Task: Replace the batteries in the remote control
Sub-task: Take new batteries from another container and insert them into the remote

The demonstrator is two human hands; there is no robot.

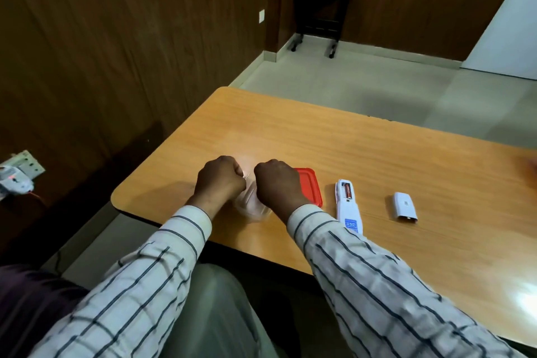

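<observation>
The white remote (348, 206) lies face down on the table, its battery compartment open with one red-brown battery (347, 191) inside. To its right lies the white battery cover (404, 207). My left hand (220, 180) and my right hand (277, 183) are both closed, knuckles up, close together above a clear plastic container (252, 209). A small pale clear item (247, 176) shows pinched between the two hands; I cannot tell what it is. The fingertips are hidden.
A red lid (311, 186) lies flat just right of my right hand, partly hidden by it. The wooden table (319, 136) has a rounded left corner close to my left hand. A wall socket with a plug (17, 174) is at the far left.
</observation>
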